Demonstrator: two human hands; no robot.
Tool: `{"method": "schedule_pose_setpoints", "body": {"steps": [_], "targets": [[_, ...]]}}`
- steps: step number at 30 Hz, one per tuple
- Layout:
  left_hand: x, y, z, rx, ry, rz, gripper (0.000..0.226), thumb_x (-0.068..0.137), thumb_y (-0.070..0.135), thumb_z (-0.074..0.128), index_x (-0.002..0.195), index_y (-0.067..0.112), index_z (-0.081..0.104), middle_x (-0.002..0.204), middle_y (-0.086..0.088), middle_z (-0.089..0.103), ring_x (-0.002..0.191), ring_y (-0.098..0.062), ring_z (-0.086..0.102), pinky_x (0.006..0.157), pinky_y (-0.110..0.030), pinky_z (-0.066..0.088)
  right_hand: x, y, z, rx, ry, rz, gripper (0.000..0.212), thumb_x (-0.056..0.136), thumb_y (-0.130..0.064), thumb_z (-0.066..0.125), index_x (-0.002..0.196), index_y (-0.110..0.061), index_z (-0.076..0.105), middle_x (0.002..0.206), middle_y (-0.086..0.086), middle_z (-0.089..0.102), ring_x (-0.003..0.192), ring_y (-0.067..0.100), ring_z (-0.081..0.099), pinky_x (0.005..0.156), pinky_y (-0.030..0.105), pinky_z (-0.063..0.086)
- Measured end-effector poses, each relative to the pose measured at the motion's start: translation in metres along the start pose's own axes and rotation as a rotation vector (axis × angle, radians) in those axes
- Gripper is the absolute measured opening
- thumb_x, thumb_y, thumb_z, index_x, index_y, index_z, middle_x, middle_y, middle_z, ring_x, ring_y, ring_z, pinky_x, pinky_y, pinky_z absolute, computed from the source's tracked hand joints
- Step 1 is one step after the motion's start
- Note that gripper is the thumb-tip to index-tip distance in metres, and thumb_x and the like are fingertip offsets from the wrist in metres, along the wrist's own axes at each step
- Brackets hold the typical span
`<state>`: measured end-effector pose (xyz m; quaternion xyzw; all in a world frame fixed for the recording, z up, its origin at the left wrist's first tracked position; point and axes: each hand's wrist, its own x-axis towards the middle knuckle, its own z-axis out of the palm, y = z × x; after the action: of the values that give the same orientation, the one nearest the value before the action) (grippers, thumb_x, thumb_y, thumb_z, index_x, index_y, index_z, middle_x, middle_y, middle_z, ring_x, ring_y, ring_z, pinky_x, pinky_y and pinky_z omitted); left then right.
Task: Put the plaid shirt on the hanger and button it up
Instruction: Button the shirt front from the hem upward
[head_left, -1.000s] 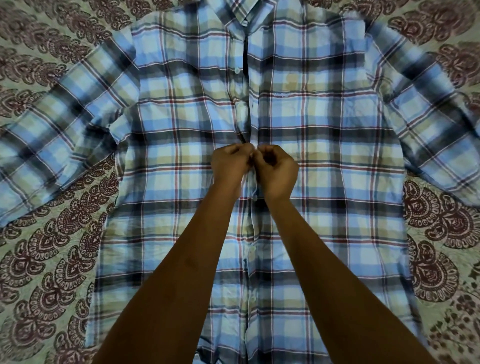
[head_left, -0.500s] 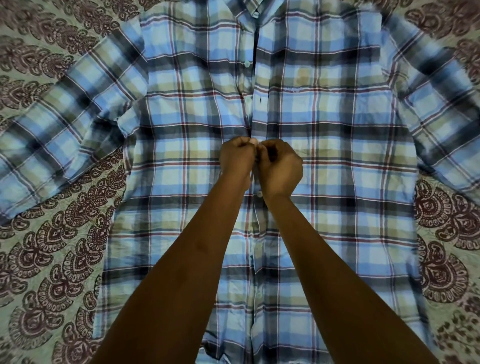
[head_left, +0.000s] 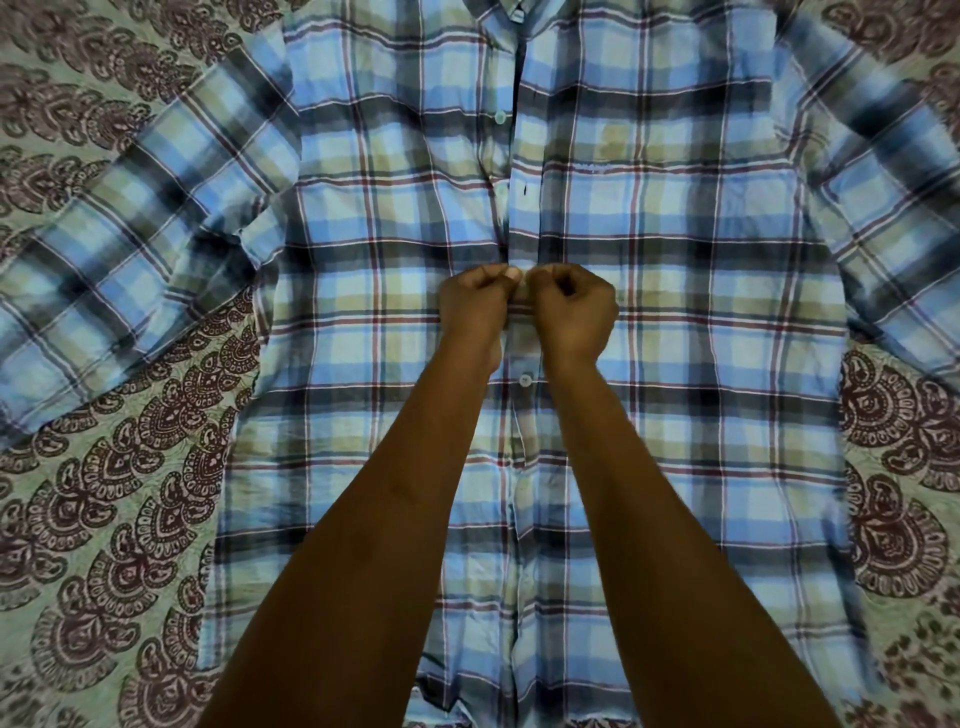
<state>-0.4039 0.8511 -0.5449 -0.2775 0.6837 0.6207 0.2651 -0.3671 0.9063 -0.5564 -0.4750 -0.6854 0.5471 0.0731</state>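
Observation:
The blue, green and white plaid shirt (head_left: 675, 260) lies flat and face up on a patterned bedspread, sleeves spread to both sides. My left hand (head_left: 475, 312) and my right hand (head_left: 574, 312) meet at the middle of the front placket, each pinching one edge of the fabric. A fastened white button (head_left: 523, 380) sits just below my hands. Above them the placket gapes slightly, with an unfastened button (head_left: 500, 117) on the left edge. No hanger can be seen; the collar runs off the top of the frame.
A green bedspread with maroon paisley motifs (head_left: 119, 519) lies under the shirt and fills both sides. The left sleeve (head_left: 130, 270) and right sleeve (head_left: 893, 208) spread outward over it.
The view has shifted a little so the shirt sits further right and higher in frame. My hands stay pinched together on the placket at the same spot.

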Motion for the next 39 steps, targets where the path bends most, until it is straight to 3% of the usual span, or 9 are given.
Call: {"method": "schedule_pose_setpoints", "body": {"steps": [4, 6, 11, 17, 21, 26, 29, 34, 39], "targets": [[0.005, -0.013, -0.001, 0.698, 0.074, 0.635, 0.015, 0.087, 0.010, 0.058, 0.096, 0.007, 0.069, 0.093, -0.010, 0.072, 0.084, -0.019, 0.064, 0.074, -0.024, 0.047, 0.018, -0.002, -0.020, 0.238, -0.200, 0.244, 0.020, 0.075, 0.001, 0.062, 0.061, -0.012, 0.068, 0.072, 0.016, 0.068, 0.073, 0.033, 0.065, 0.072, 0.036, 0.055], [0.007, -0.013, -0.002, 0.802, 0.096, 0.724, 0.013, 0.086, 0.011, 0.057, 0.093, 0.010, 0.067, 0.087, -0.007, 0.071, 0.081, -0.022, 0.064, 0.070, -0.027, 0.047, 0.022, -0.002, -0.022, 0.207, -0.270, 0.238, 0.019, 0.077, 0.002, 0.061, 0.063, -0.010, 0.066, 0.075, 0.017, 0.067, 0.072, 0.028, 0.063, 0.068, 0.032, 0.053], [0.028, 0.002, -0.014, 0.705, 0.054, 0.560, 0.014, 0.078, 0.000, 0.059, 0.075, 0.012, 0.067, 0.080, -0.005, 0.071, 0.074, -0.018, 0.065, 0.068, -0.024, 0.049, 0.034, -0.002, -0.020, -0.114, -0.325, 0.090, 0.018, 0.076, -0.009, 0.069, 0.064, -0.022, 0.064, 0.077, 0.007, 0.068, 0.077, 0.025, 0.066, 0.083, 0.044, 0.056], [0.050, 0.038, -0.014, 0.508, 0.104, 0.627, 0.017, 0.076, -0.005, 0.059, 0.079, 0.007, 0.071, 0.075, 0.001, 0.066, 0.059, 0.007, 0.057, 0.074, -0.017, 0.052, 0.043, -0.027, -0.012, -0.348, -0.414, -0.257, 0.049, 0.072, -0.022, 0.078, 0.114, -0.016, 0.054, 0.111, 0.006, 0.058, 0.099, 0.025, 0.060, 0.086, 0.041, 0.051], [0.062, 0.057, 0.002, 0.520, 0.005, 0.598, 0.020, 0.078, -0.004, 0.057, 0.089, 0.005, 0.072, 0.080, -0.003, 0.068, 0.072, -0.011, 0.065, 0.081, -0.028, 0.056, 0.051, -0.039, 0.008, -0.537, -0.250, -0.378, 0.047, 0.081, -0.023, 0.067, 0.122, -0.014, 0.048, 0.117, 0.011, 0.057, 0.102, 0.028, 0.057, 0.070, 0.029, 0.038], [0.075, 0.057, 0.010, 0.747, 0.029, 0.597, 0.016, 0.079, 0.005, 0.065, 0.094, 0.004, 0.070, 0.097, -0.011, 0.071, 0.092, -0.020, 0.066, 0.078, -0.017, 0.047, 0.074, -0.041, 0.009, -0.350, -0.121, -0.272, 0.010, 0.085, -0.013, 0.054, 0.083, -0.013, 0.064, 0.081, 0.009, 0.066, 0.080, 0.026, 0.061, 0.064, 0.027, 0.040], [0.077, 0.052, 0.009, 0.720, 0.049, 0.574, 0.010, 0.078, 0.002, 0.066, 0.087, 0.004, 0.069, 0.090, -0.014, 0.071, 0.086, -0.025, 0.067, 0.076, -0.025, 0.053, 0.082, -0.035, 0.006, -0.101, -0.224, -0.085, 0.027, 0.084, -0.010, 0.057, 0.060, -0.023, 0.056, 0.065, 0.000, 0.058, 0.070, 0.020, 0.056, 0.070, 0.036, 0.047], [0.077, 0.050, 0.013, 0.777, 0.105, 0.557, 0.010, 0.077, 0.008, 0.067, 0.086, 0.012, 0.068, 0.092, -0.009, 0.070, 0.089, -0.024, 0.066, 0.077, -0.031, 0.054, 0.082, -0.036, -0.003, 0.165, -0.358, 0.021, 0.019, 0.088, -0.001, 0.056, 0.077, -0.015, 0.062, 0.073, -0.003, 0.060, 0.067, 0.008, 0.055, 0.064, 0.014, 0.046], [0.072, 0.055, 0.026, 0.922, 0.191, 0.500, 0.017, 0.084, 0.007, 0.062, 0.100, 0.010, 0.067, 0.107, -0.008, 0.068, 0.098, -0.023, 0.064, 0.074, -0.028, 0.049, 0.079, -0.030, -0.003, 0.206, -0.375, 0.010, 0.019, 0.087, -0.001, 0.058, 0.081, -0.018, 0.064, 0.081, -0.003, 0.065, 0.074, 0.005, 0.060, 0.074, 0.016, 0.049]]}}
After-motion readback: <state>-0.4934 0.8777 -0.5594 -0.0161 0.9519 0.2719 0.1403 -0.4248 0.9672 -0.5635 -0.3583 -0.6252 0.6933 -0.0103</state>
